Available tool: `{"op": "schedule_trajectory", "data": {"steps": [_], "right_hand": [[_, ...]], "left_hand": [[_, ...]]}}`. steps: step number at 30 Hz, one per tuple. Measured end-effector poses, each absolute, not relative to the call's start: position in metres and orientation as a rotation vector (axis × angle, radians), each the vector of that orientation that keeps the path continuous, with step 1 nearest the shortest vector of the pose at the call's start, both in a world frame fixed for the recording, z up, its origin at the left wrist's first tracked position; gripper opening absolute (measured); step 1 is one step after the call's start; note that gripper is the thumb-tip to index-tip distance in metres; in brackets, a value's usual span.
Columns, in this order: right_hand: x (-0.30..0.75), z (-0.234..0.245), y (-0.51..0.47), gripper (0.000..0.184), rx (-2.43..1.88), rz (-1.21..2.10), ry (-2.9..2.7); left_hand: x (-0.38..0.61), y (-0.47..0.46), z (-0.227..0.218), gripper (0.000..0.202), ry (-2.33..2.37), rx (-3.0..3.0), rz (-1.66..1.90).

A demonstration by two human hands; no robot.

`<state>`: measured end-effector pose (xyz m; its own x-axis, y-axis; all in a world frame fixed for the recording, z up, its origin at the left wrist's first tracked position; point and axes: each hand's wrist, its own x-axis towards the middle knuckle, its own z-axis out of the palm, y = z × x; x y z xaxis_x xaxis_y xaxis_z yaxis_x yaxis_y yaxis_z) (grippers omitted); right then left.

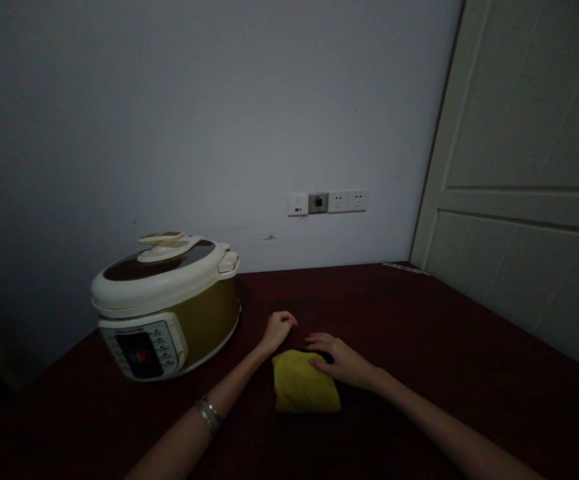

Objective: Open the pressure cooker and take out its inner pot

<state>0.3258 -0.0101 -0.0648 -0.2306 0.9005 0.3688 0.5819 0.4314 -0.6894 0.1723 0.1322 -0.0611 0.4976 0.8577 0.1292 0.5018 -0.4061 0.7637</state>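
Head view: the right hand lies flat, fingers spread, on the far right corner of a folded yellow cloth on the dark red table. The left hand rests just beyond the cloth's far left edge, fingers loosely curled, holding nothing; bracelets circle its wrist. Left of that hand stands a pressure cooker. Beyond both hands, wall sockets.

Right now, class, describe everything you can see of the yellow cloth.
The yellow cloth looks soft and folded into a small, roughly square pad, lying flat on the dark red table, right of the cooker. The right hand rests on its upper right edge; the left hand sits just beyond its top left corner, contact unclear.
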Motion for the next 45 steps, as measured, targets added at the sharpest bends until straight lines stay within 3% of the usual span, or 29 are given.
{"op": "schedule_trajectory", "data": {"steps": [5, 11, 16, 19, 25, 32, 39, 45], "right_hand": [[0.326, -0.064, -0.013, 0.040, -1.345, 0.543, -1.908], [0.325, -0.065, -0.013, 0.036, -1.364, 0.591, -1.833], [0.325, -0.071, -0.010, 0.032, -1.308, 0.615, -1.812], [0.325, -0.072, -0.010, 0.032, -1.315, 0.604, -1.814], [0.323, -0.067, -0.012, 0.030, -1.353, 0.543, -1.882], [0.319, -0.064, -0.008, 0.033, -1.287, 0.498, -1.954], [0.307, -0.040, 0.003, 0.063, -1.267, 0.526, -2.171], [0.294, -0.021, 0.011, 0.037, -1.148, 0.496, -2.386]], "left_hand": [[0.159, 0.119, -0.046, 0.024, 1.026, 2.073, 0.553], [0.119, 0.091, -0.028, 0.017, 1.020, 2.170, 0.513], [0.087, 0.058, -0.017, 0.045, 1.164, 2.118, 0.173], [0.078, 0.038, -0.010, 0.046, 1.073, 1.978, -0.017], [0.075, 0.016, -0.015, 0.027, 0.968, 2.077, 0.186], [0.082, 0.030, -0.033, 0.038, 1.019, 1.614, 0.265], [0.090, 0.032, -0.037, 0.025, 0.900, 1.675, 0.566], [0.085, 0.015, -0.028, 0.018, 0.673, 1.800, 0.477]]}}
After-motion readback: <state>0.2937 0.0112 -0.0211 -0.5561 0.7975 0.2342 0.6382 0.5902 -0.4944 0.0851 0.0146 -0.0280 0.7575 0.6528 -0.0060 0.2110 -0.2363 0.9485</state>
